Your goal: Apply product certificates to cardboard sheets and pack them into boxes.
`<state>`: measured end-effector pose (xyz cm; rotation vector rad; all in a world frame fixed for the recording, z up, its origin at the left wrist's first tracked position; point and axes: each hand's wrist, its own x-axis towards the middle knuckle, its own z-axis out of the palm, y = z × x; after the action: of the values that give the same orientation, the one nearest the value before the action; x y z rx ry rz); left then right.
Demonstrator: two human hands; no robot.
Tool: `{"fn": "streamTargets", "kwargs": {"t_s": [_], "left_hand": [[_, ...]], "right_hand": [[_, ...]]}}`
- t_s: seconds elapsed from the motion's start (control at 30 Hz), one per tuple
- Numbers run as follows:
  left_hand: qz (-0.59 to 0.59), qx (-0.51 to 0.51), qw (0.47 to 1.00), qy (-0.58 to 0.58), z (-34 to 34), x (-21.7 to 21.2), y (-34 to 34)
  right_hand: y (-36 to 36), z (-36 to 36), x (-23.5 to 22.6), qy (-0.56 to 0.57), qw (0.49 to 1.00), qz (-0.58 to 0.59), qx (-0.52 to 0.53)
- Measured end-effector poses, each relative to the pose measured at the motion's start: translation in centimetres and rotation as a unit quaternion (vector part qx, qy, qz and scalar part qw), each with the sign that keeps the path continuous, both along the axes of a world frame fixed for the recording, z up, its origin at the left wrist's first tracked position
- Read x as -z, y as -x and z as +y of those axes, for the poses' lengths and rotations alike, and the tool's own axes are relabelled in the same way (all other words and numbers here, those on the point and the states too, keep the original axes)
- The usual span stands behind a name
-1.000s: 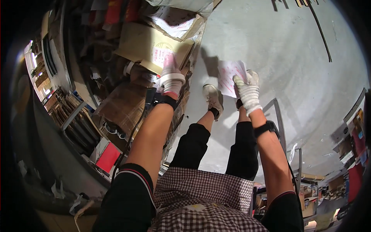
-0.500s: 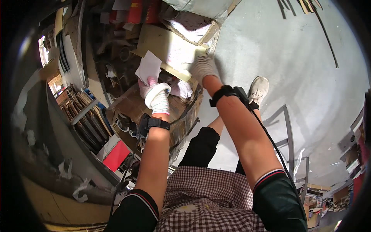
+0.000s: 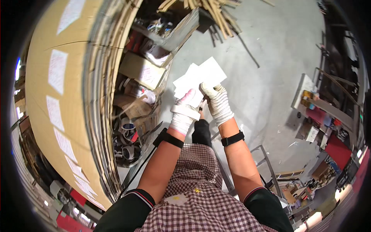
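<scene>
Both gloved hands pinch white paper sheets (image 3: 199, 75): left hand (image 3: 184, 111) at seven o'clock, right hand (image 3: 217, 102) at five o'clock.

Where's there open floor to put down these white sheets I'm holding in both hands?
Bare grey floor lies ahead and right of the white sheets, between the wood strips and the metal frame. Left of the left hand and right hand, the cardboard boxes and tape rolls crowd everything.
</scene>
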<state>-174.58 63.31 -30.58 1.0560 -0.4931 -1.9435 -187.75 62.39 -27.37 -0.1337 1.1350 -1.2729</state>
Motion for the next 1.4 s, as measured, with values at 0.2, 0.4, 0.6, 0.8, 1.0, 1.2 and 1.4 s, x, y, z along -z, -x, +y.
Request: {"fn": "streamTargets", "kwargs": {"t_s": [0.2,0.4,0.6,0.8,1.0,1.2,1.4], "left_hand": [[0.247,-0.075,0.966,0.010,1.8,-12.5,5.1],[0.260,0.110,0.959,0.021,8.6,-20.4,4.1],[0.170,0.201,0.965,-0.004,15.5,-25.6,-2.4],[0.245,0.263,0.932,0.042,27.2,-29.6,-9.8],[0.247,0.034,0.966,-0.063,42.7,-29.7,-16.3],[0.227,-0.205,0.952,-0.003,47.9,-32.6,-21.0],[-0.050,-0.323,0.941,0.091,53.3,-32.0,-29.3]], "right_hand": [[4.7,3.6,-16.5,0.090,0.959,0.268,0.025],[2.7,13.9,-26.6,0.092,0.931,0.352,-0.032],[0.6,20.9,-33.8,0.077,0.872,0.420,-0.240],[-2.3,26.6,-36.8,0.342,0.778,0.333,-0.409],[-8.6,33.0,-32.4,0.299,0.832,0.123,-0.451],[-17.5,40.6,-31.2,0.182,0.836,-0.013,-0.517],[-29.2,44.8,-29.7,0.167,0.789,0.163,-0.569]]}}
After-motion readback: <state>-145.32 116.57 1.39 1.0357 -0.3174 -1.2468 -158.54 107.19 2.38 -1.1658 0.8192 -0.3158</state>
